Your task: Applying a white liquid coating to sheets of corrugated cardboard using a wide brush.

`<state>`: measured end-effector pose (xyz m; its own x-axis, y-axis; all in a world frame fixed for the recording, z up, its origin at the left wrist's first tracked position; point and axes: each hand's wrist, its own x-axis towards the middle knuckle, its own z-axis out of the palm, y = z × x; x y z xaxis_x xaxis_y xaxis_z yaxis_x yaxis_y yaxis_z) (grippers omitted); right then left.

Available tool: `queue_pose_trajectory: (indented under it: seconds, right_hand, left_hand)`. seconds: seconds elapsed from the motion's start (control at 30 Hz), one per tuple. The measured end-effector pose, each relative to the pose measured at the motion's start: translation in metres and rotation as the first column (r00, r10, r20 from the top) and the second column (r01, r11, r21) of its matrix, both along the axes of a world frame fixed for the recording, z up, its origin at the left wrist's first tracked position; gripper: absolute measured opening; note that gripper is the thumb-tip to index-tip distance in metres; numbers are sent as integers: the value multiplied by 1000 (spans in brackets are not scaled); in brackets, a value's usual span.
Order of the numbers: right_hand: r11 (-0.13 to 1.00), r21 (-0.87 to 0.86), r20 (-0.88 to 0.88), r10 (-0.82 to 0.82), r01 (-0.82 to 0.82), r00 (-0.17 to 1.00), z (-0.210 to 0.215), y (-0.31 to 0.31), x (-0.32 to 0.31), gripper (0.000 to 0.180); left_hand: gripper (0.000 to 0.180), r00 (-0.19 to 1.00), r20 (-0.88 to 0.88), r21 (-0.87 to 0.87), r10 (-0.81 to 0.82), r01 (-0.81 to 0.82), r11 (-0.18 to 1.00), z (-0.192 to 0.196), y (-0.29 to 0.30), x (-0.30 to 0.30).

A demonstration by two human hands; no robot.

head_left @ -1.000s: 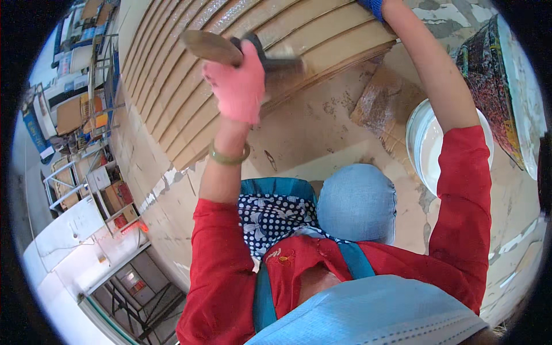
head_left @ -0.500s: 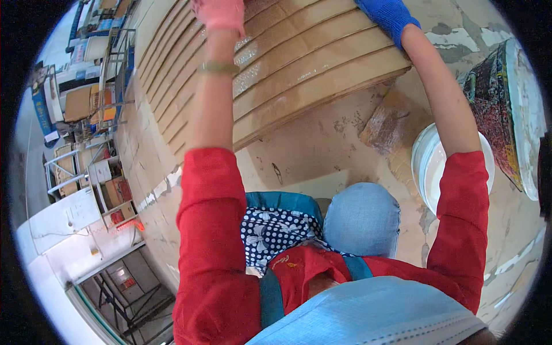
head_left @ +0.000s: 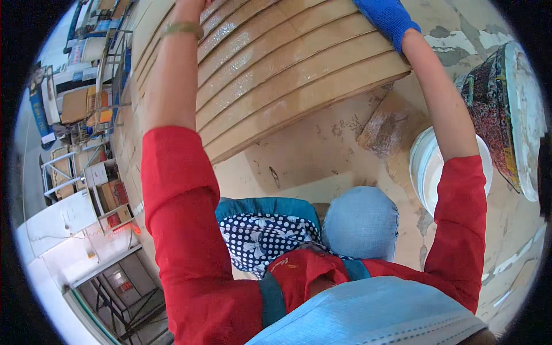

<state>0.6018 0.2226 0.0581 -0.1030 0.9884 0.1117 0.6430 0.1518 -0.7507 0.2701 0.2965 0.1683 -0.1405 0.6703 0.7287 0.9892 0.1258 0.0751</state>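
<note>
A stack of overlapping light-brown strips (head_left: 299, 75) fans out across the far side, with wet, whitish smears on several of them. My left hand (head_left: 195, 3) is over the far left of the strips; only its edge shows at the frame's top, and its fingers are cut off. A tan band circles that wrist. My right hand (head_left: 388, 22), in a blue knit glove, rests at the strips' right end. Its fingers run out of view, so what they grip, if anything, is hidden.
Beside my right forearm stands a white bucket (head_left: 421, 172) with whitish liquid inside. Farther right is a large paint-splattered container (head_left: 491, 109). A wet brown patch (head_left: 384, 129) lies on the floor near the bucket. Shelving with boxes (head_left: 75, 167) lines the left.
My left arm has swung left and farther away, so its hand has nearly left the view. More wet smears show on the strips. My right hand has hardly moved.
</note>
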Motion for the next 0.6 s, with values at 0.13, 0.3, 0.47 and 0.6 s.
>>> queue_pose_trajectory:
  seconds: [0.13,0.3,0.47,0.6]
  right_hand:
    - [998,-58,37,-7,10,999,-7,5,6,64]
    - [998,-44,47,40,-38,998,-5,7,11,67]
    - [999,-31,25,25,-24,999,-9,5,10,68]
    - [999,26,68,20,-22,997,-18,11,9,69]
  left_hand:
    - [42,989,142,126,29,-47,991,-52,22,15]
    - [22,956,183,-27,-230,238,971,-82,-125,46]
    - [20,848,470,-93,-245,324,941,-78,-249,124]
    - [12,849,372,183,-376,330,926,-35,-197,97]
